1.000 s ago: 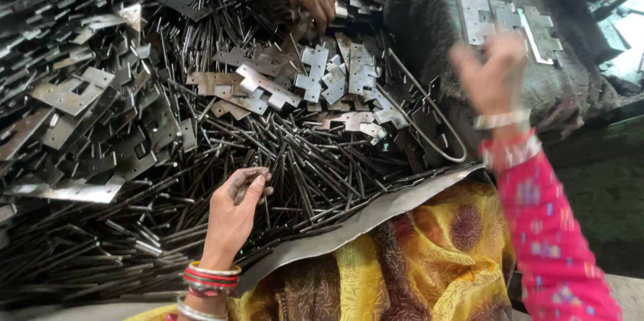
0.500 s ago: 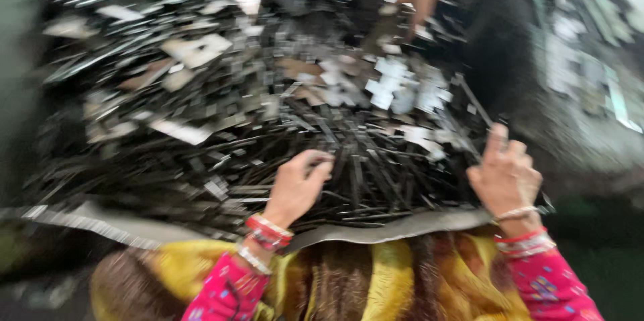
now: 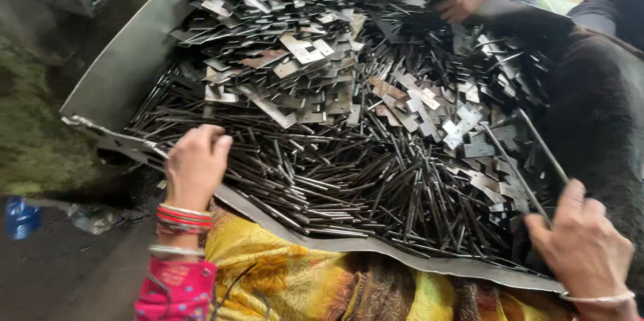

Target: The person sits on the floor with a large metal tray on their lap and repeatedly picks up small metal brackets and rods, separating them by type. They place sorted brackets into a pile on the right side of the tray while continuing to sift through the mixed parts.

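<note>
Fingers of the left hand are curled loosely down onto the heap of thin dark metal rods at the near left edge of the bent grey sheet-metal tray; whether a rod is pinched cannot be told. The right hand is closed around a long grey steel rod slanting up over the heap. Flat silvery punched metal plates are piled further back. A co-worker's hand is seen at the far edge.
</note>
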